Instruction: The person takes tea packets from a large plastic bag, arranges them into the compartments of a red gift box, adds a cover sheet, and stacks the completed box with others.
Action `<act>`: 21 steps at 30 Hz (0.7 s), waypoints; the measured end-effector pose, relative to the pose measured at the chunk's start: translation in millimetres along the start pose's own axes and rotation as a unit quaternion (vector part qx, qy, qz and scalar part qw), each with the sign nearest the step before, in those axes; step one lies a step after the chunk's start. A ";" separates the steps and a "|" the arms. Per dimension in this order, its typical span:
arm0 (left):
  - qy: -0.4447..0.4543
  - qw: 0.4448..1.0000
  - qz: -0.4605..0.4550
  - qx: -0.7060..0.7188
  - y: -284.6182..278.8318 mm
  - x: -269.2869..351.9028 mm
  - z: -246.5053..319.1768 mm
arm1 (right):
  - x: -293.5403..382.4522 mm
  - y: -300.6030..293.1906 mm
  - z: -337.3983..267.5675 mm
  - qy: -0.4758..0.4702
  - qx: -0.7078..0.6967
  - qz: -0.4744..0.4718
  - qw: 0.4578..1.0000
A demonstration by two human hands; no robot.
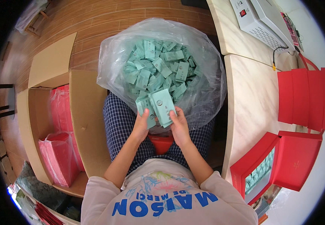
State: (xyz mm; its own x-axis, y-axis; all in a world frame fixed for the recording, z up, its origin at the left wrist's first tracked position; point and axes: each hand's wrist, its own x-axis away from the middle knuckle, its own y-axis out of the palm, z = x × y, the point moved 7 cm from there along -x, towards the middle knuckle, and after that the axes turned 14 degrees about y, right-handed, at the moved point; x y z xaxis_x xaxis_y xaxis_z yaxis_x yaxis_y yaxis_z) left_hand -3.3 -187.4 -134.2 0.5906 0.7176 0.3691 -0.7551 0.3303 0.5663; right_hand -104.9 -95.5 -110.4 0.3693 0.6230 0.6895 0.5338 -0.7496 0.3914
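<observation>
My left hand [142, 123] grips a pale green printed packet [150, 117], with another green packet behind it. In my right hand [178, 125] is a small stack of like green packets [162, 105], the thumb on its front face. Both hands are above the near rim of a large clear plastic bag [111, 56], which stands between my knees. Inside the bag lies a heap of loose green packets [157, 67]. The fingers behind the packets are partly hidden.
At left an open cardboard box [88, 126] holds red boxes [59, 157] in clear wrap. On the marble-look counter [252, 95] at right stand a grey-white machine [263, 25], several red boxes [300, 98] and an open red gift box [255, 163] with green packets inside.
</observation>
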 end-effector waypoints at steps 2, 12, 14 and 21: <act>0.022 1.000 0.007 0.008 -2.4 5.2 1.8 | 8.7 9.9 -3.1 -0.101 0.191 0.029 0.976; -0.057 0.994 -0.024 0.094 11.0 22.8 12.8 | 40.1 33.8 -24.8 -0.192 0.184 0.080 0.961; -0.073 0.990 -0.023 0.117 14.5 28.8 11.3 | 38.2 35.2 -32.2 -0.193 0.217 0.085 0.953; -0.064 0.991 -0.043 0.112 41.9 42.3 14.0 | 32.8 0.0 -36.2 -0.182 0.115 0.167 0.962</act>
State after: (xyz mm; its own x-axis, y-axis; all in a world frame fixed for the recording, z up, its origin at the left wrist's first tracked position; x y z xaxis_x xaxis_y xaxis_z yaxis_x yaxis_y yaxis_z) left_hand -5.9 -151.8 -84.6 0.6923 0.6047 0.3937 -0.6264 0.2327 0.7439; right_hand -120.3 -83.3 -65.7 0.7693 0.4245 0.4775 0.4776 -0.8785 0.0116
